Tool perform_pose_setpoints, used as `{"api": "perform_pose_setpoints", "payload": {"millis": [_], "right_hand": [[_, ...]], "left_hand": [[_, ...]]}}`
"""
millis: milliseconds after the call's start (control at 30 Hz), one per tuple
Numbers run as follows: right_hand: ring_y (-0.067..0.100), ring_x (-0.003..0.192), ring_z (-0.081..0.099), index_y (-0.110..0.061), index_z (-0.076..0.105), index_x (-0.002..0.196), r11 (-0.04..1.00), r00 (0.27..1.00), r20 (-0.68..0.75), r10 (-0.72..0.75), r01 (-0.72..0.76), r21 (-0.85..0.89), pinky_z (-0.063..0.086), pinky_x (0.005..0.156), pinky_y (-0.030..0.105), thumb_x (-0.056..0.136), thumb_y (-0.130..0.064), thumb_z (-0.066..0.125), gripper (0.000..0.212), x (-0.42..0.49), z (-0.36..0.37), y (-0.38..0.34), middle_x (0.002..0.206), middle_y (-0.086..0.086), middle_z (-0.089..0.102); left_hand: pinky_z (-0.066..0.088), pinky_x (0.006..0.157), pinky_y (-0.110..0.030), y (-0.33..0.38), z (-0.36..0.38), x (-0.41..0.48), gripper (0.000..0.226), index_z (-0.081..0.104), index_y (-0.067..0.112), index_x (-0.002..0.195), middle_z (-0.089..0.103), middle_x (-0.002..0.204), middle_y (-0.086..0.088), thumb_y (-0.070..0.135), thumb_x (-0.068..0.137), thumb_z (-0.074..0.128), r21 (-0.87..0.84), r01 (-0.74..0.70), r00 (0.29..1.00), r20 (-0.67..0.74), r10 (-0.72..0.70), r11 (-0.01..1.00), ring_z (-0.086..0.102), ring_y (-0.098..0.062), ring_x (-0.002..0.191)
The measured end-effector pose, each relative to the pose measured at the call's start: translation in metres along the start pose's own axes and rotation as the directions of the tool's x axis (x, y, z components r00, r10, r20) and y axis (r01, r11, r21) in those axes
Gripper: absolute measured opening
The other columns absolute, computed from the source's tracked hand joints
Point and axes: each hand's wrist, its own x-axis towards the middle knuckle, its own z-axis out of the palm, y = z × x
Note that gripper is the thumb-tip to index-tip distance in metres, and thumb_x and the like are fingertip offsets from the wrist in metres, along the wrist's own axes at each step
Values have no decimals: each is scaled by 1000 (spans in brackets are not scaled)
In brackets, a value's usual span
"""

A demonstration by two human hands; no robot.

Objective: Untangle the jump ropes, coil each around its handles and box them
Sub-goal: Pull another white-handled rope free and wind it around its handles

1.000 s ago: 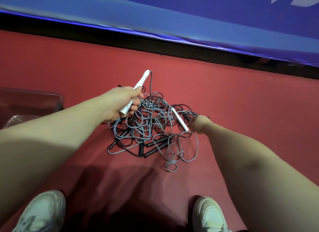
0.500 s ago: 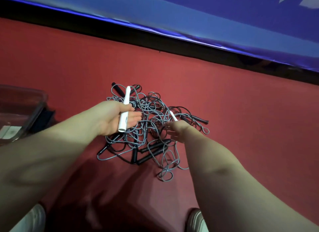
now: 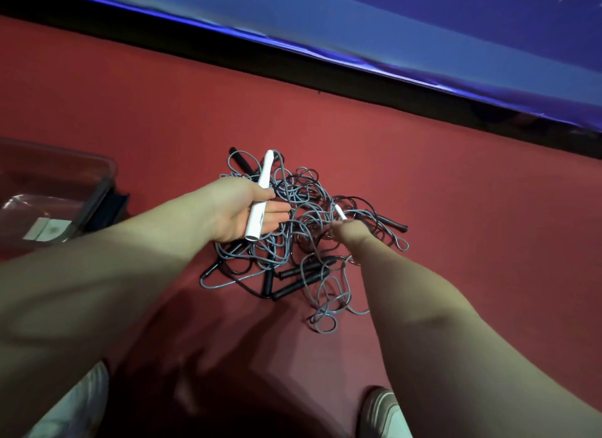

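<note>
Nearest, at the lower edge: two pale canvas shoes, one on the left (image 3: 76, 401) and one on the right (image 3: 382, 411), standing on a red carpeted floor (image 3: 482, 242). Two bare forearms reach forward from above them. Left hand (image 3: 241, 209): palm turned up, thumb pressing a white cylindrical plastic handle (image 3: 259, 196) against the palm, fingers fairly straight beneath it; the handle stands nearly upright, its upper end over the far side of the heap. Right hand (image 3: 350, 232): seen from the back of the wrist, closed on the lower end of a second white handle (image 3: 340, 212), of which only a short tip shows; its fingers are hidden. Between and below both hands: a tangled heap of thin grey and black jump-rope cords (image 3: 299, 229) lying on the floor, loops trailing toward the viewer on the right. In the heap: several black foam-grip handles, a group at the near side (image 3: 304, 271), one at the right edge (image 3: 394, 224), one at the far left edge (image 3: 242, 160). To the left, well apart from the heap: a clear plastic storage box (image 3: 97, 190), open-topped, with pale paper visible inside; a dark object (image 3: 112, 206) touches its right wall, kind not discernible. Farthest: a black strip (image 3: 293, 69) bordering the floor, and above it a glossy blue banner (image 3: 423, 30).
</note>
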Motion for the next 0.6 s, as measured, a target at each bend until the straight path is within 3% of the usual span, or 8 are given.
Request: {"api": "perform_pose_setpoints", "payload": {"millis": [67, 133, 200, 300, 367, 500, 533, 600], "right_hand": [[18, 70, 52, -7, 57, 106, 980, 973, -169, -159, 176, 92, 50, 70, 32, 95, -16, 48, 17, -9, -16, -30, 93, 10, 55], [12, 69, 49, -17, 53, 98, 921, 889, -247, -384, 388, -35, 44, 59, 24, 97, -21, 47, 7, -32, -43, -72, 88, 2, 55], [3, 65, 50, -25, 55, 90, 800, 779, -184, -600, 575, -172, 37, 54, 14, 95, -21, 49, 9, -68, -69, -115, 77, -9, 55], [-1, 47, 39, -25, 58, 87, 618, 617, -38, -786, 785, -43, 29, 44, 14, 95, -16, 47, 16, -140, -97, -161, 54, -16, 47], [3, 46, 34, -24, 58, 89, 520, 519, 38, -854, 854, 24, 26, 45, 17, 93, -19, 45, 15, -186, -108, -178, 49, -15, 45], [9, 52, 35, -29, 60, 91, 385, 392, 101, -914, 919, -84, 29, 50, 18, 95, -21, 43, 19, -252, -123, -187, 56, -11, 53], [10, 53, 35, -31, 60, 91, 358, 367, 95, -925, 928, -101, 30, 52, 19, 95, -21, 43, 20, -262, -127, -188, 58, -11, 55], [10, 54, 36, -31, 61, 90, 331, 334, 39, -942, 941, -64, 32, 53, 20, 95, -21, 44, 21, -274, -134, -189, 59, -11, 56]], "left_hand": [[52, 69, -32, 3, 3, 1, 6, 48, 9, 100, 68, 96, -12, 8, 99, 42, 8, -28, 999, 24, 28, 1000, 66, -22, 86], [53, 71, -30, 11, 3, 7, 5, 49, 9, 100, 67, 103, -10, 6, 96, 49, 130, -159, 987, -18, 162, 979, 66, -20, 90], [54, 75, -29, 24, 5, 6, 9, 52, 11, 95, 66, 109, -10, 4, 92, 56, 223, -315, 945, -23, 328, 923, 67, -17, 94], [52, 74, -26, 48, 15, -8, 14, 50, 14, 92, 67, 110, -5, 0, 91, 54, 272, -486, 868, 41, 495, 830, 66, -16, 95], [51, 70, -23, 64, 25, -25, 16, 49, 17, 92, 66, 112, 3, 3, 91, 55, 350, -571, 810, 96, 578, 742, 64, -13, 95], [43, 80, -33, 80, 40, -60, 8, 52, 21, 99, 63, 105, 1, 15, 94, 55, 553, -685, 655, 183, 733, 473, 57, -15, 94], [42, 80, -35, 83, 42, -68, 9, 52, 19, 103, 63, 106, -6, 19, 94, 54, 595, -690, 631, 215, 746, 412, 56, -20, 93], [44, 81, -42, 83, 45, -81, 17, 52, 14, 108, 64, 113, -14, 26, 95, 54, 615, -688, 649, 283, 706, 386, 59, -30, 98]]}}
